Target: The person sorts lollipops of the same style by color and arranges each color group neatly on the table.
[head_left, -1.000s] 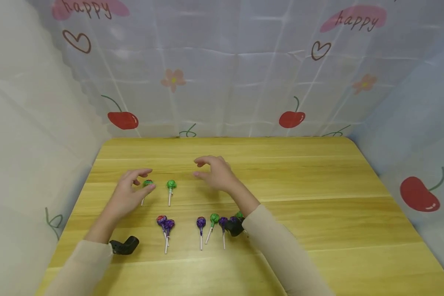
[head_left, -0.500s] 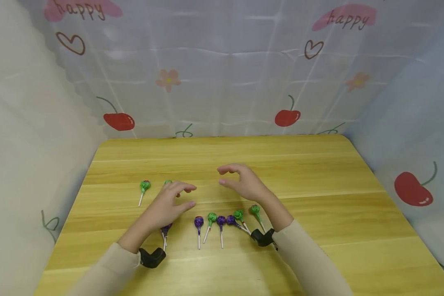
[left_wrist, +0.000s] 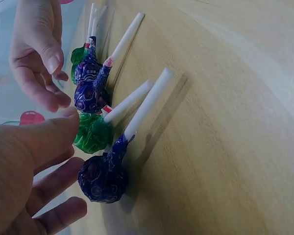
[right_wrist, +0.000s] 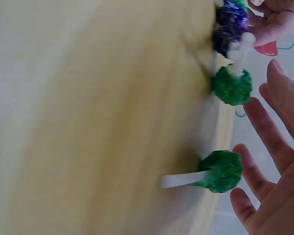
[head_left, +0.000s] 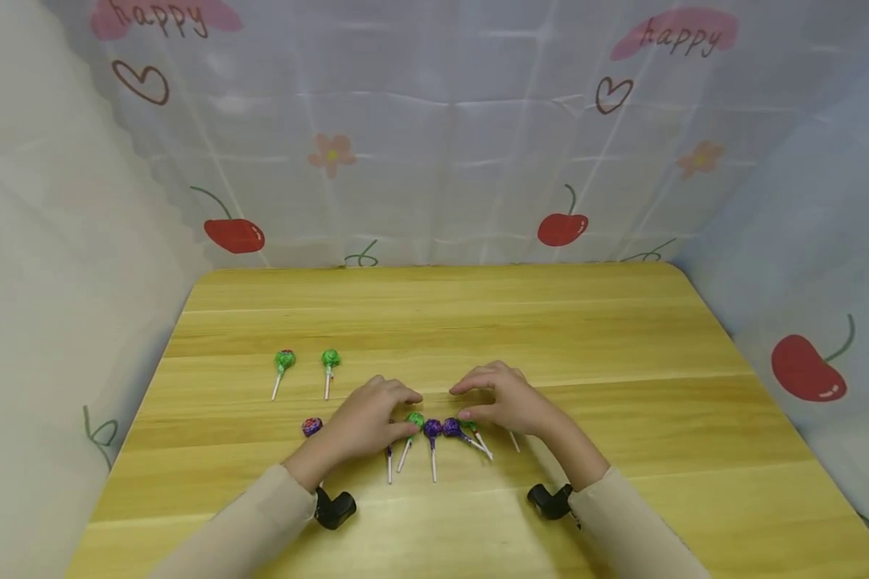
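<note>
A row of wrapped lollipops with white sticks lies on the table. My left hand hovers over its left part, fingers loosely bent, thumb by a green lollipop. In the left wrist view, a purple lollipop lies beside those fingers, apparently not gripped. Mid-row is another purple lollipop, with a slanted purple one to its right. My right hand hangs over the right end with relaxed fingers, partly hiding two green lollipops. The right wrist view shows one green lollipop close to the fingertips and another farther along.
Two green lollipops, a left one and a right one, lie farther back on the wooden table. A purple-and-red lollipop is partly covered by my left forearm. A printed curtain stands behind the table.
My left hand has moved right and toward me, from the back green lollipops to the row. The right hand has moved right and toward me, over the row's right end.
</note>
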`<state>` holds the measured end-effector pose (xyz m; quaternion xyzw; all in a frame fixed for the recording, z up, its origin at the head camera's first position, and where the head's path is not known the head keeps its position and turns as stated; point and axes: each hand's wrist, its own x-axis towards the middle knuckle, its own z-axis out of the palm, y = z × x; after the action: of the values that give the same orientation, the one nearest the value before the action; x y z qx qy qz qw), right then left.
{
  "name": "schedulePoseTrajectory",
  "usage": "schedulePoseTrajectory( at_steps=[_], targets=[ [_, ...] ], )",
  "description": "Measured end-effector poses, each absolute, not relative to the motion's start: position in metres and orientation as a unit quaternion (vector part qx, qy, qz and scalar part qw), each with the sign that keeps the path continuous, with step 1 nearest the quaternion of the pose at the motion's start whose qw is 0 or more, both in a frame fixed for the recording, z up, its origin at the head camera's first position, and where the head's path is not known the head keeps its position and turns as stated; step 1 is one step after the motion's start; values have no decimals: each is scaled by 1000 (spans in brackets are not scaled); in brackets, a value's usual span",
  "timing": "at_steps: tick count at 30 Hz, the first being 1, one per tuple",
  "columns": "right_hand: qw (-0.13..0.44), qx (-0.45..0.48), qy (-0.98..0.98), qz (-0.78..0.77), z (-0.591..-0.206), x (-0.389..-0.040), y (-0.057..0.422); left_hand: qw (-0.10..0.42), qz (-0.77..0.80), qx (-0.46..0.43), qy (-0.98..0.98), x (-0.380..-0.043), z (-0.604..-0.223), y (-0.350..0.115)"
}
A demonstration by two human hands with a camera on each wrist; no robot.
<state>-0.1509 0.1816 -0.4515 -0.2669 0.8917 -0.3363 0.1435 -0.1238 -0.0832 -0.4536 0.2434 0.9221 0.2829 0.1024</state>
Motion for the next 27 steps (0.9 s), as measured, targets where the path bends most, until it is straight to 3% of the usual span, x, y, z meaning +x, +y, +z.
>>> schedulePoseTrajectory(
  at_steps=[27],
  targets=[
    [135,-257,908,-302,-459,-143,187,113,297,226,921,-133,-461,-72]
  ],
)
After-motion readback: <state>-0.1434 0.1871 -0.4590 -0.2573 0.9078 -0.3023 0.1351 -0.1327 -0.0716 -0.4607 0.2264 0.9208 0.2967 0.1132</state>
